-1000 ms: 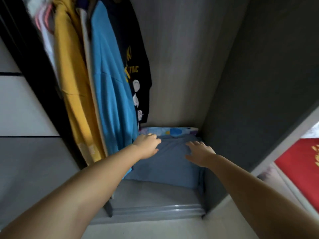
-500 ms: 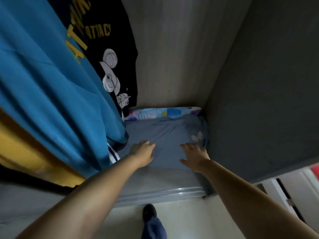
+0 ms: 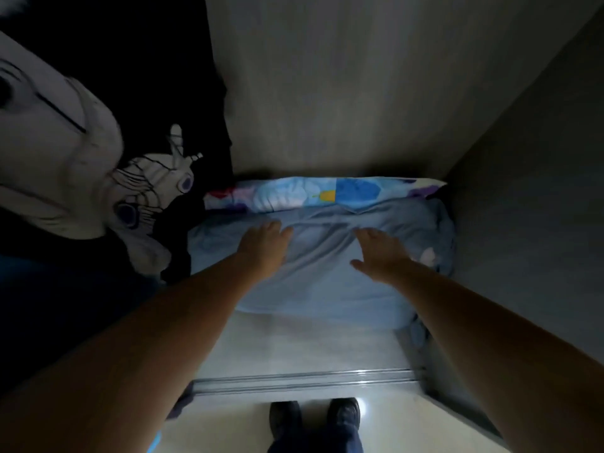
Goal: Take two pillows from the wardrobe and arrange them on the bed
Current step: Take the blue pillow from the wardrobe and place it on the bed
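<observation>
Head view, looking down into the wardrobe (image 3: 343, 76): both bare hands lie flat, fingers spread, on top of the pale blue pillow (image 3: 313, 282). The left hand (image 3: 264, 246) rests on its left half, the right hand (image 3: 380, 253) on its right half – neither is curled around any fabric. The blue pillow lies on the wardrobe floor, pushed into the right corner. Behind it, against the back wall, the patterned pillow (image 3: 327, 192) shows only its upper edge (blue, white and a spot of yellow). A black printed shirt (image 3: 137, 178) hangs at the left, touching the blue pillow's left end. Below the door track (image 3: 300, 379) two dark shoes (image 3: 313, 416) stand on the pale floor.
</observation>
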{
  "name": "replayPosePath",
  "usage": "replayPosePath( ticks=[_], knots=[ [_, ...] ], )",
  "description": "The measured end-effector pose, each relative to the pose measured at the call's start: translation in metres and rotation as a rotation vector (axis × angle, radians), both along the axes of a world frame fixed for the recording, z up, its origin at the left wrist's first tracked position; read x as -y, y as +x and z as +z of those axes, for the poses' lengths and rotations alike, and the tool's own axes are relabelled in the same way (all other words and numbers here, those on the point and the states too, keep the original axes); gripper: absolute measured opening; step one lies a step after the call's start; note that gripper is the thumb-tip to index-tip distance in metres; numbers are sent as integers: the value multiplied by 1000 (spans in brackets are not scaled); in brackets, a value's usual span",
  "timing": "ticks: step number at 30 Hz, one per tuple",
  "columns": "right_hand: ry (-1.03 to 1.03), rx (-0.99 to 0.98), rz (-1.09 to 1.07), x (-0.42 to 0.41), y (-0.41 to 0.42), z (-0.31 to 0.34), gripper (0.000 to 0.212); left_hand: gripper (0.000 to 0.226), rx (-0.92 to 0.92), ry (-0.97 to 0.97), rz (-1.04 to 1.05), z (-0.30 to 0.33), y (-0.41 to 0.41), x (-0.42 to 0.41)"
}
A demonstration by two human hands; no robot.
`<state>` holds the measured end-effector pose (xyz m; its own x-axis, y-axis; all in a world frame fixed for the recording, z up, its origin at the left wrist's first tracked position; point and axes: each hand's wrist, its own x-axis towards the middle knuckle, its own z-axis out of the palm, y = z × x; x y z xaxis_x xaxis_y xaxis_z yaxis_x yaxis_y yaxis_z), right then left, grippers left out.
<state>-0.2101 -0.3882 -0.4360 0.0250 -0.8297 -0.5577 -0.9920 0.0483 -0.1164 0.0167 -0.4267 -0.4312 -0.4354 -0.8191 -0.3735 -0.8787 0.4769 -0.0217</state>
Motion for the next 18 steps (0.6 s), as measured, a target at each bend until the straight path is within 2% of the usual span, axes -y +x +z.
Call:
replayPosePath(
  ticks=[3, 7, 11, 15, 18],
  knots=[
    [-14, 30, 22, 39, -2, -49, 74, 73, -51, -10, 88, -52, 0, 32],
    [-104, 113, 42, 74, -5, -101, 76, 92, 77, -73, 65, -118, 9, 58],
    [-233, 16, 122, 86, -11, -141, 70, 96, 171, -110, 99, -159, 15, 73],
    [-201, -46, 153, 79, -10, -158, 93, 69, 190, 28, 108, -166, 12, 80],
    [-124, -156, 226, 68, -7, -151, 86, 54, 166, 133, 139, -162, 22, 62]
  ],
)
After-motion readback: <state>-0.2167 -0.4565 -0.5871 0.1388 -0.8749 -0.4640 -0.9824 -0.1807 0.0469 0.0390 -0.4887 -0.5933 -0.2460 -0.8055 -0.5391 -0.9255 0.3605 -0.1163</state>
